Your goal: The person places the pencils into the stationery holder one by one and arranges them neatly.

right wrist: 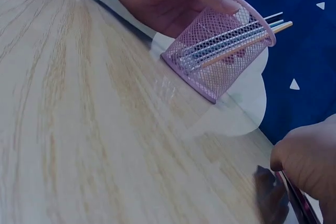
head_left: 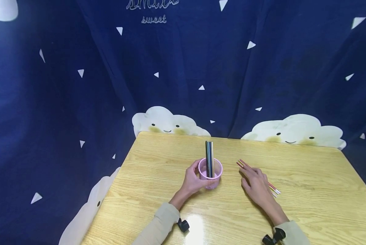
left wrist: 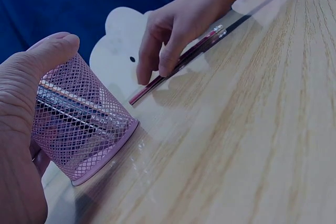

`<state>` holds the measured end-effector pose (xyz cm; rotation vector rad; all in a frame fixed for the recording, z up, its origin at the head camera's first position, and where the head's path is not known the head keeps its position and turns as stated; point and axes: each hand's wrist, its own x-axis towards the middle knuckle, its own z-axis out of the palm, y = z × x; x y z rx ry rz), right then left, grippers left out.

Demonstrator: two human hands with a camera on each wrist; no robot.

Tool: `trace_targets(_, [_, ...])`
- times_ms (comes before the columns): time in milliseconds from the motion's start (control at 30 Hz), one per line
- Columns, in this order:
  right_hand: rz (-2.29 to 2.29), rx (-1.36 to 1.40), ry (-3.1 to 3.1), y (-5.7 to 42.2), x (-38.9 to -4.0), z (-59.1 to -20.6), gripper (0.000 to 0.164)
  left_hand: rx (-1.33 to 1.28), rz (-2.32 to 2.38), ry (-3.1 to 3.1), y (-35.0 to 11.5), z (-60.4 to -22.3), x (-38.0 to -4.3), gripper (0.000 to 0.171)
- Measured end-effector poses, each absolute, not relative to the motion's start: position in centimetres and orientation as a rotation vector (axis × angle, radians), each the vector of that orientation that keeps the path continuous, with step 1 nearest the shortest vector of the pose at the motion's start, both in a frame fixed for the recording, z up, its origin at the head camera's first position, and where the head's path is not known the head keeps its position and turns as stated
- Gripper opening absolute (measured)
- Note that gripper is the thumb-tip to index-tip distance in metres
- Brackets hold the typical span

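My left hand [head_left: 192, 179] grips a pink mesh pen cup [head_left: 218, 169] from its left side, with the thumb across the near side. Several pencils [head_left: 209, 158], dark, blue and pale, stand in the cup and stick out above its rim. To the right, a few thin red pencils [head_left: 274, 187] lie slantwise on the table. Over them is my right hand [head_left: 257, 186], its fingertips right at the pencils and its thumb set apart on the near side. The left wrist view shows the red pencils [left wrist: 137, 98] running under that hand, which hides their middle.
Both hands work over a light wooden table [head_left: 158, 153]. Behind it hangs a dark blue curtain [head_left: 183, 61] with white triangles and smiling clouds. A black strap device [head_left: 183, 225] sits at the left wrist, and a similar one [head_left: 273, 236] at the right.
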<state>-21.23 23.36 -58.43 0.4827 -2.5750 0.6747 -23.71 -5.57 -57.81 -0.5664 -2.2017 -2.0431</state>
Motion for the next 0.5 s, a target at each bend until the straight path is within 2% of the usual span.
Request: trace_targets(500, [0.577, 0.507, -2.638, 23.84, -21.41, -58.66, 0.026, -0.556, -2.023, -2.223, -5.45, -57.66, -23.68, 0.087])
